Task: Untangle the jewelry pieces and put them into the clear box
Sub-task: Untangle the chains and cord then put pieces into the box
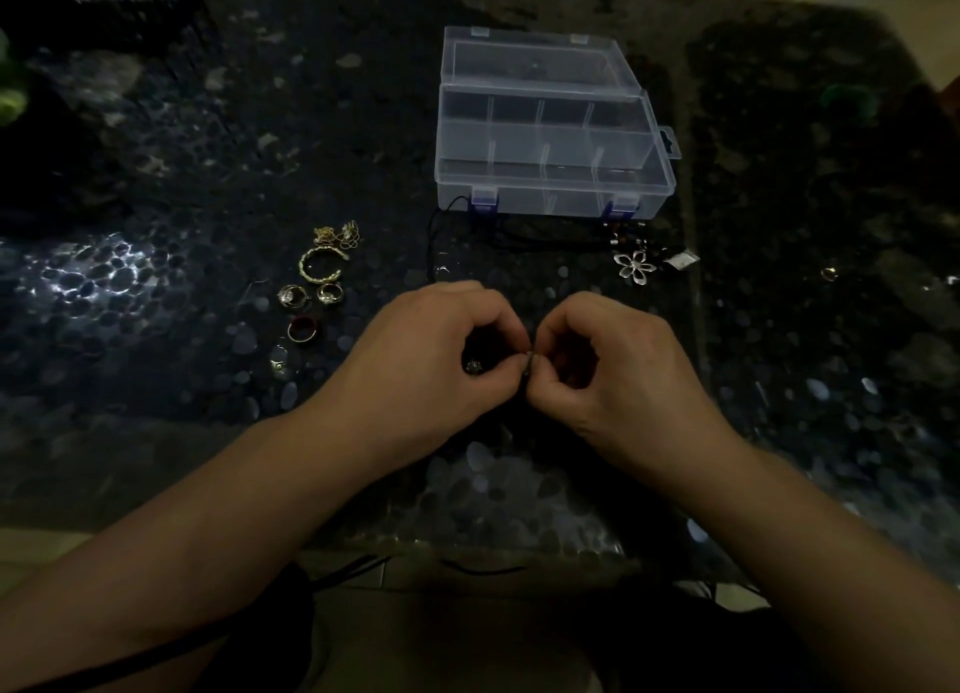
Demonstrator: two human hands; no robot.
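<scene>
Both hands, left hand point(436, 349) and right hand point(597, 359), were pinched on a dark corded piece point(527, 367) just short of the open clear box point(550, 136). Small, patient picks looked wiser than hard tugging.

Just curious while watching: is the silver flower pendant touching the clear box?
Apart. The head view shows the silver flower pendant lying on the dark table nearer the person than the clear box, with bare tabletop between them.

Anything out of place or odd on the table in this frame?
One small ring lies far right, apart from the other rings left of the hands. A black cord runs under the clear box's front edge. Nothing looks spilled or damaged.
</scene>
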